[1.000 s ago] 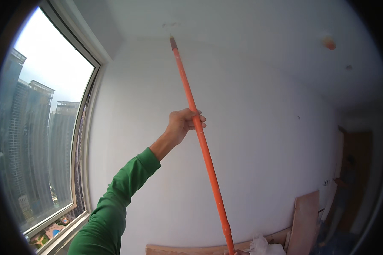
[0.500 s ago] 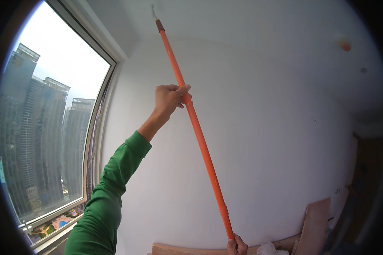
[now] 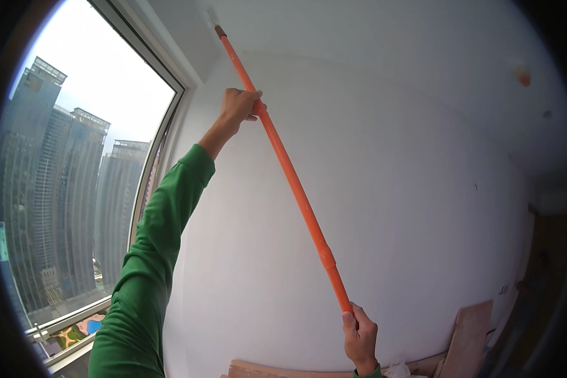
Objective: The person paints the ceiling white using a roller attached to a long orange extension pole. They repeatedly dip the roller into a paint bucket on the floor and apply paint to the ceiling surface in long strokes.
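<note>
A long orange extension pole [image 3: 293, 179] slants across the view, its upper end leaning left toward the white ceiling. At its top sits a brown end piece [image 3: 220, 31] with a thin, pale rod beyond it; what the rod carries is too faint to make out. My left hand [image 3: 238, 106], at the end of an outstretched green sleeve [image 3: 148, 264], is closed around the upper part of the pole. Lower down, my right hand [image 3: 361, 334] grips the bottom end, below a thicker collar [image 3: 327, 257].
A large window [image 3: 82, 189] on the left looks out on tall buildings. Wooden boards [image 3: 470, 334] lean at the foot of the white wall [image 3: 409, 208], near a crumpled pale plastic bag [image 3: 397, 370]. An orange fixture [image 3: 523, 76] hangs from the ceiling. A dark doorway [image 3: 548, 246] stands far right.
The pole has shifted up and slightly left in the view, with both hands still on it. My right hand and its wrist have come further into view.
</note>
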Demonstrator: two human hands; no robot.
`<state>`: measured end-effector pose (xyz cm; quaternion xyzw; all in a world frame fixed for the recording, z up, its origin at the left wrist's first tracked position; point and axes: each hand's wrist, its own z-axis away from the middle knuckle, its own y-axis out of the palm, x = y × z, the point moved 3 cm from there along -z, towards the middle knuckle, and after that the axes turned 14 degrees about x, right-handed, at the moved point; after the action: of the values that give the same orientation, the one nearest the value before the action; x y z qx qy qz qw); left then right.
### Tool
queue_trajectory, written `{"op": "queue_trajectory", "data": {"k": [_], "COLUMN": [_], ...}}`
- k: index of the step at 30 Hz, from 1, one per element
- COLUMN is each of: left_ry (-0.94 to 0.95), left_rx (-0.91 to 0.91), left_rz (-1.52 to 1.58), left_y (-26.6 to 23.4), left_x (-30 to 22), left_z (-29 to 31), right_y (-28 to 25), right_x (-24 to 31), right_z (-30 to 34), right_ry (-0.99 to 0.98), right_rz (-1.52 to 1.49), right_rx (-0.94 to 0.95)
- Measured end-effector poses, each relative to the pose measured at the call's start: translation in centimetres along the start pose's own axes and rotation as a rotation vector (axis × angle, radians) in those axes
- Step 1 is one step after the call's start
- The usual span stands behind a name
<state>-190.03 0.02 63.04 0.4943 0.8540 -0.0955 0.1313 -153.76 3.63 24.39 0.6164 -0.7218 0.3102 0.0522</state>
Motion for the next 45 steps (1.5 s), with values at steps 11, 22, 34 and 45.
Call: {"op": "queue_trajectory", "data": {"k": [11, 22, 34, 45], "left_ry": [-0.022, 0.007, 0.034, 0.046], "left_rx": [0.033, 0.037, 0.105, 0.234], "left_rz": [0.022, 0.017, 0.067, 0.121], "left_y": [0.4, 0.8, 6.1, 20.1], "left_x": [-1.5, -1.4, -2.2, -5.7], "left_z": [-4.8, -4.2, -3.6, 0.4], "right_y": [-1.9, -2.8, -5.3, -12.1], "right_x": [1.3, 0.8, -3.1, -10.5], "right_z": [-3.3, -2.9, -0.9, 5.7], "right_ry": [0.027, 0.007, 0.076, 0.178], "right_rz": [0.060, 0.104, 0.057, -0.067], "right_rx": [-0.095, -0.112, -0.163, -0.299]}}
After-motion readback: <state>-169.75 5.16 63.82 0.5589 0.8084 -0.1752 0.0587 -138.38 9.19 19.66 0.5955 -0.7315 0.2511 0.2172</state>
